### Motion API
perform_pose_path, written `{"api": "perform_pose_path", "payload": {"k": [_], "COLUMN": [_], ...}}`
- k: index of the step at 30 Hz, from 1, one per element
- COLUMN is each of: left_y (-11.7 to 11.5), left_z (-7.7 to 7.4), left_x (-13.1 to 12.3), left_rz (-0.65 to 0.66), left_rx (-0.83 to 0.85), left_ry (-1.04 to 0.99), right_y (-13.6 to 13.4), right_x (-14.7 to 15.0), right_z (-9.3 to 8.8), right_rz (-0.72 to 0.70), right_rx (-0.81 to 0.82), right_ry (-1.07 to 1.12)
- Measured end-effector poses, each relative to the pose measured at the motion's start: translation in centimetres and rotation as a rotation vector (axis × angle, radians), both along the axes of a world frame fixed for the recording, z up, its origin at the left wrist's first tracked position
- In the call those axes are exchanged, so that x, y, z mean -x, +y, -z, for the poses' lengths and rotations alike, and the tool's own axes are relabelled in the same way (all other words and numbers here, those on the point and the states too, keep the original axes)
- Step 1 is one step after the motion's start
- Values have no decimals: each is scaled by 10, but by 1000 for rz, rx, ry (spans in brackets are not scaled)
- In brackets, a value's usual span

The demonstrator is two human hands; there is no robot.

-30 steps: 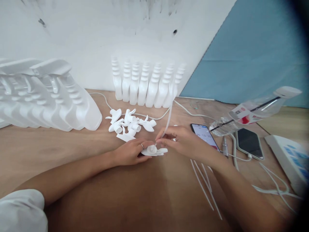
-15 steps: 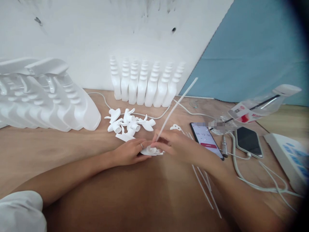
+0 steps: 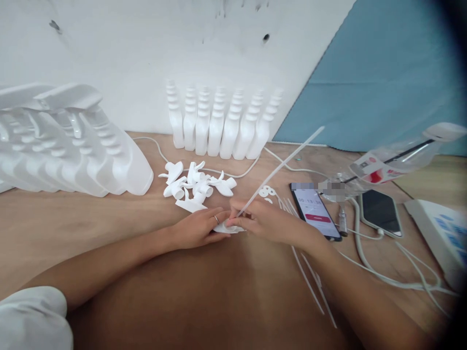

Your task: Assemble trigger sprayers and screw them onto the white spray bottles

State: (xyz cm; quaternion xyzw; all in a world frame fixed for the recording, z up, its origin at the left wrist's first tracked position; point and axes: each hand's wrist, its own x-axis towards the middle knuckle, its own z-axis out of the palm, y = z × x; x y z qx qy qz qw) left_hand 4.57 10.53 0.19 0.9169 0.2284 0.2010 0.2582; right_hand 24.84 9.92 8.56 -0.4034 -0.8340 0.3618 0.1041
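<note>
My left hand [image 3: 199, 227] rests on the wooden table [image 3: 109, 223], fingers curled over a white spray-nozzle head [image 3: 229, 227] that lies flat. My right hand [image 3: 264, 221] meets it from the right, pinching the lower end of a thin white dip tube [image 3: 280, 168] against the nozzle. The tube slants up and to the right. A small heap of loose white nozzle heads [image 3: 197, 185] lies just beyond my hands.
Upright white bottles [image 3: 219, 124] stand in a row at the wall. Finished spray bottles [image 3: 69, 141] lie stacked at left. Spare tubes [image 3: 310, 279], small white washers [image 3: 267, 192], two phones [image 3: 315, 210] [image 3: 381, 209], a lying clear bottle [image 3: 394, 163], cables and a white box [image 3: 441, 233] crowd the right.
The dip tube has swung from nearly upright down towards the right. My right hand has closed in on the nozzle head, which is now mostly covered by both hands.
</note>
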Motion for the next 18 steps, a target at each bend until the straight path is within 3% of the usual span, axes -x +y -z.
{"api": "perform_pose_path", "payload": {"k": [5,10,15,18], "left_y": [-1,-5,-4,-4], "left_z": [1,-5,-15,-25], "left_x": [0,-1,-6,-9], "left_rz": [-23,-109,-271,-255], "left_rx": [48,200,400,521], "left_ry": [10,-15,-205,-238], "right_y": [1,1,-10,-18], "right_x": [4,-2,-23,-37], "right_z": [6,21,31,35], "right_rz": [20,103,277,240], "right_rx": [-19,33,-441,-801], "right_ry": [-40,156,309,190]}}
